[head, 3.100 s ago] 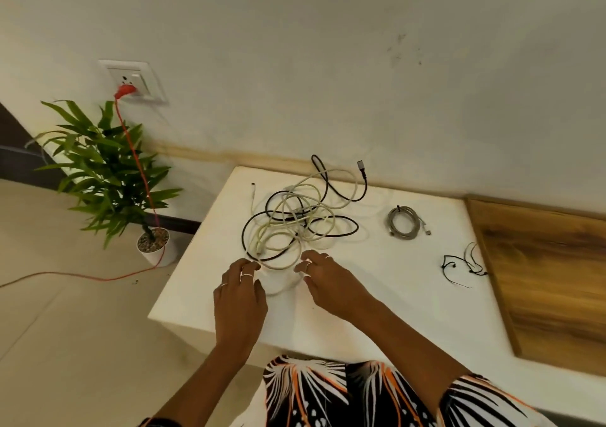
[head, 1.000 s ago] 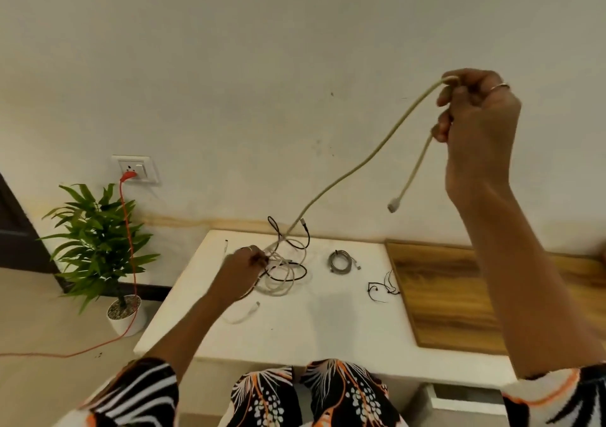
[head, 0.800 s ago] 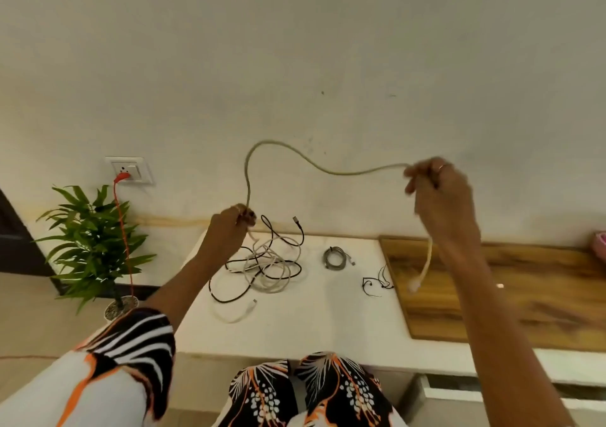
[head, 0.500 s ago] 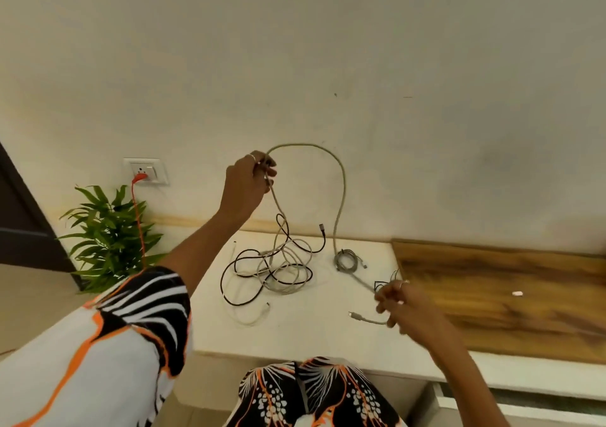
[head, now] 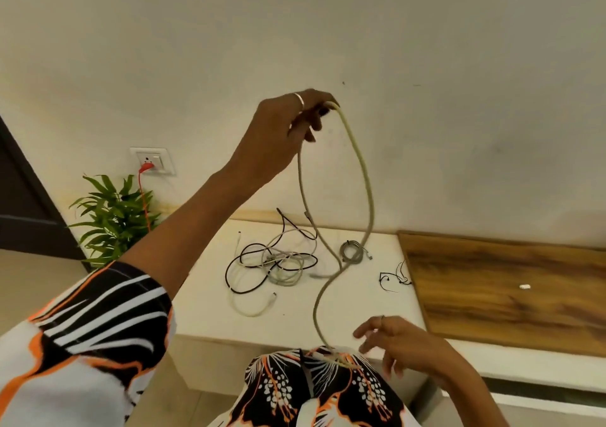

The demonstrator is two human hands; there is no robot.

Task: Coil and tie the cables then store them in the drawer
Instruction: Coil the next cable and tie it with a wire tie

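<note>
Beige cable (head: 363, 177) in raised left hand (head: 285, 131)

Left arm: raised high, bent at the elbow, forearm angled up.
Left hand (head: 282, 131): fingers curled, pinching the beige cable (head: 362, 177) at its top.
Right hand (head: 398, 343): low, fingers spread and relaxed, holding nothing.

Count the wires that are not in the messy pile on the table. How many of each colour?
Beige: 1, the beige cable held up by the left hand
Grey: 1, the grey coiled cable
Black: 1, the thin black wire beside the wooden board
Red: 1, the red cord in the wall socket
Total: 4
</note>
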